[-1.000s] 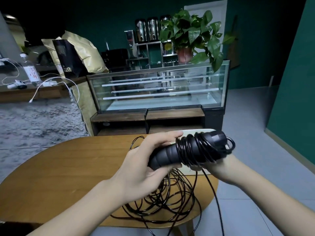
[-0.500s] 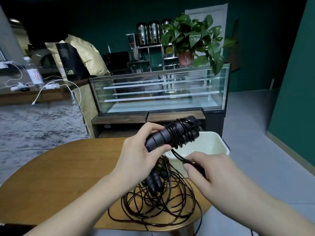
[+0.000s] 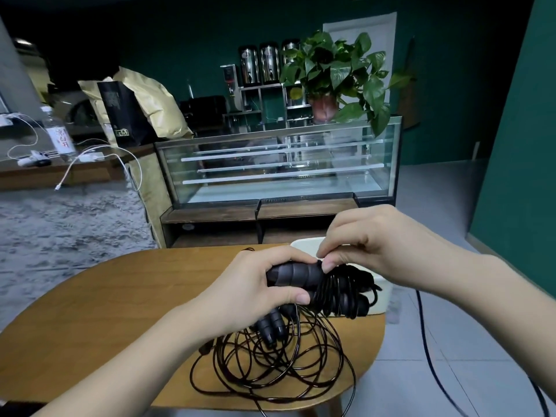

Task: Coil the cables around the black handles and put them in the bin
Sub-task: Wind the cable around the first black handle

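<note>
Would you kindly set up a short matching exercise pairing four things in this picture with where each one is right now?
Things:
1. black handles
2. loose cable
3. white bin
4. potted plant

Places:
A. on top of the glass display case
B. at the far edge of the wooden table, behind the hands
C. held in the left hand, with the right hand at the wrapped cable
D. lying in tangled loops on the table

Pairs: 1-C, 2-D, 3-B, 4-A
</note>
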The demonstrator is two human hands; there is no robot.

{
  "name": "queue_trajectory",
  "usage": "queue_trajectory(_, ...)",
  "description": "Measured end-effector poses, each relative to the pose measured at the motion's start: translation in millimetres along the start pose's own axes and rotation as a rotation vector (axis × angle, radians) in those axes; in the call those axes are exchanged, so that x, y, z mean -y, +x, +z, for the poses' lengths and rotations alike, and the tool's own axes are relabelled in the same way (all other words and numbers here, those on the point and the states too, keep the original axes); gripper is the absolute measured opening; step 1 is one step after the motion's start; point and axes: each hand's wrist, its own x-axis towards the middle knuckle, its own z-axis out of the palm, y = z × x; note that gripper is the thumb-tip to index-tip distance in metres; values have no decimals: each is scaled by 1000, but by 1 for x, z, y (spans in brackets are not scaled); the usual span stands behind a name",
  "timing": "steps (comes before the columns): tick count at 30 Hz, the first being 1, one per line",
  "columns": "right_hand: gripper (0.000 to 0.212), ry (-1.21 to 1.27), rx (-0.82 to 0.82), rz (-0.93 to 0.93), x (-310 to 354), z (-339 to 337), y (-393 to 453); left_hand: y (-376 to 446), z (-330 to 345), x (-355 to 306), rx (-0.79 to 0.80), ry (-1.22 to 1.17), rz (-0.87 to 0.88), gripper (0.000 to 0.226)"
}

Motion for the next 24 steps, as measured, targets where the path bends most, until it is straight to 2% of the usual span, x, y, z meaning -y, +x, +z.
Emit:
queue_trajectory(4,12,160,-44,17,-15,10,3,0,-7,1,67,-141,-7,41)
queue_trajectory(9,14,637,-138,285,-19,22,1,0,-9,2,25,-406,14,39)
queue_trajectory(11,12,713,-129,318,-17,26,-3,0,-3,3,-18,-602,8,40)
queue_trajectory(15,41,646,-112,540,-1,45,-11,4,12,-9,-65,-969,15,35)
queue_trajectory(18,37,572,-169,559,11,68,-10,7,23,-16,-159,-1122,-42,29)
queue_trajectory(20,33,434,-109,544,17,77,-11,9,30,-18,-229,-1176,-87,27)
queue_trajectory(22,35,335,-87,496,26,81,-15,11,35,-18,-300,-1174,-121,31)
queue_trajectory(24,27,275,-64,451,37,78,-18,14,36,-17,-370,-1116,-124,33)
